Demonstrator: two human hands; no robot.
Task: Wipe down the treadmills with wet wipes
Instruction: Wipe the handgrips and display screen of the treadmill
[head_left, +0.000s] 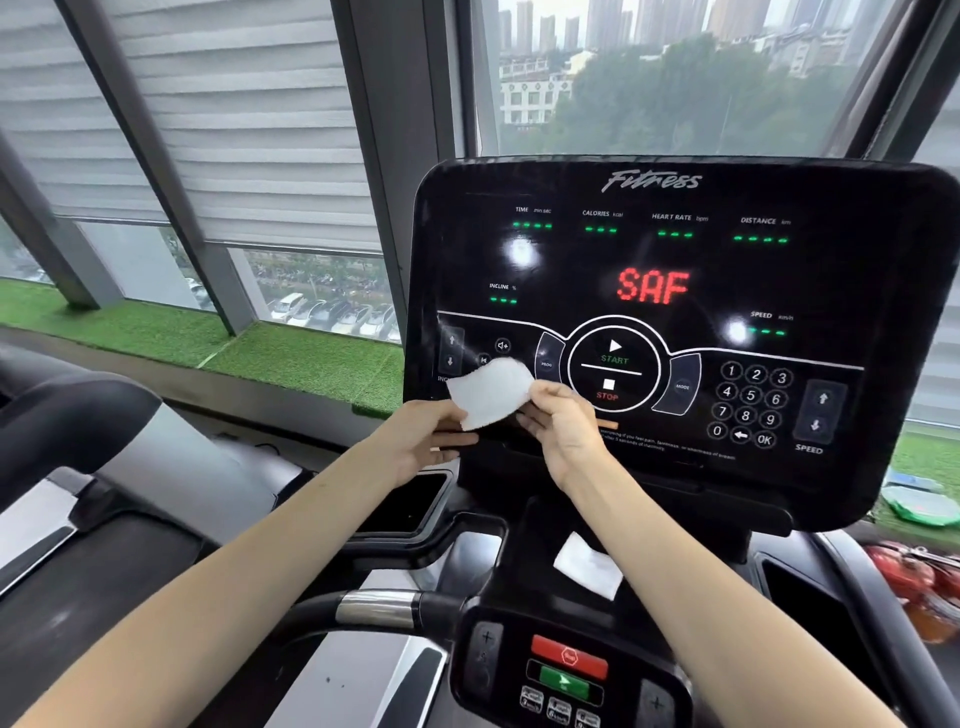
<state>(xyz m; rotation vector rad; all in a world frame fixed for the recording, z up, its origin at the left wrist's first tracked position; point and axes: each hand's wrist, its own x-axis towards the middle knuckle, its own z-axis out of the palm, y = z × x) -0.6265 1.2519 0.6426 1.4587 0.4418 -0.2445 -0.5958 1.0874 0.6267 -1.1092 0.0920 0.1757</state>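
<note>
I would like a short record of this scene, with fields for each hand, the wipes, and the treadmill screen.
left hand: pinches the lower left edge of the wipe
right hand: pinches the right edge of the same wipe
wipe: white, held in front of the console, near its lower left buttons
second wipe: lies below the console, apart from both hands
screen: shows SAF in red

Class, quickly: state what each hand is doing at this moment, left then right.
Left hand: pinches the lower left edge of the white wet wipe.
Right hand: pinches the right edge of the same wipe.
</note>
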